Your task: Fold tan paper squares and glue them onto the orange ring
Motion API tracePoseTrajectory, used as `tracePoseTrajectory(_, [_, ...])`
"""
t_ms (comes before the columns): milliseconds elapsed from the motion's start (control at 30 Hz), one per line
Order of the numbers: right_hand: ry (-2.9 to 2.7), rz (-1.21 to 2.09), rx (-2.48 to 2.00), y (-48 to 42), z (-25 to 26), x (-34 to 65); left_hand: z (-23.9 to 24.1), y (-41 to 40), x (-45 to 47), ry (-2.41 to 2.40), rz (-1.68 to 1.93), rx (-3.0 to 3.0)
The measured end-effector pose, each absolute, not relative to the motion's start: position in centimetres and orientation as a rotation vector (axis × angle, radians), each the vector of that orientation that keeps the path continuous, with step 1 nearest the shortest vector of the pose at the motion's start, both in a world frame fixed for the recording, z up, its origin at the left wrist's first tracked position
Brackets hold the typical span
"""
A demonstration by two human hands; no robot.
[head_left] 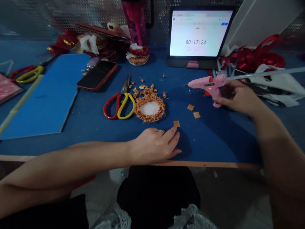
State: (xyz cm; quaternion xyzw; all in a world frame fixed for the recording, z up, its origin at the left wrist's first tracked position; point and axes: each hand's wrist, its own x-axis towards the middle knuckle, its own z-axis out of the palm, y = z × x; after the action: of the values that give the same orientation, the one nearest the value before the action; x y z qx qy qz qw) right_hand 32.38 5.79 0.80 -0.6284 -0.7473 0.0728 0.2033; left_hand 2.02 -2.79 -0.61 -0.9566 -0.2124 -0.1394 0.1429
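My left hand (pixel 154 144) rests near the table's front edge with its fingers loosely spread. One fingertip touches a small tan square (pixel 176 123) lying flat. Two more tan squares (pixel 196 115) lie farther right. At the right, my right hand (pixel 240 97) has its thumb and fingers around the handle of a pink hot glue gun (pixel 207 83), whose nozzle points left and whose small red light is on. A clear glue stick (pixel 264 73) sticks out of its back. Left of the squares sits a round piece (pixel 150 108) with a ruffled tan border and a white middle.
Scissors (pixel 119 106) with red and yellow handles lie beside the round piece, near loose tan bits (pixel 149 90). Farther left are a phone (pixel 97 75) and a blue board (pixel 47 95). A tablet (pixel 200 33) showing a timer stands behind, with red ribbon (pixel 259 57) right of it.
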Motion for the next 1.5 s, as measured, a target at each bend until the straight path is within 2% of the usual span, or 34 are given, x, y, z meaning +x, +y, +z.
tracePoseTrajectory(233, [-2.082, 0.263, -1.771, 7.0, -1.3, 30.4, -0.6, -2.8, 1.8, -0.578, -0.343, -2.771])
tracePoseTrajectory(367, [-2.100, 0.379, -1.657, 6.0, -0.3, 30.4, -0.6, -2.9, 1.8, -0.567, -0.326, -2.774])
tracePoseTrajectory(500, [-2.148, 0.581, -1.359, 3.8, 1.5, 30.5, -0.6, -2.9, 1.8, -0.577, -0.335, -2.765])
tracePoseTrajectory(667, [-2.413, 0.761, -1.199, 2.3, 2.5, 30.7, -0.7, -2.9, 1.8, -0.577, -0.321, -2.763])
tracePoseTrajectory(833, [-2.595, 0.727, -1.181, 2.4, 2.3, 30.4, -0.7, -2.9, 1.8, -0.568, -0.338, -2.742])
tracePoseTrajectory(1500, [-2.713, 0.548, -1.196, 1.9, 2.7, 30.1, -0.6, -2.9, 2.0, -0.603, -0.334, -2.752])
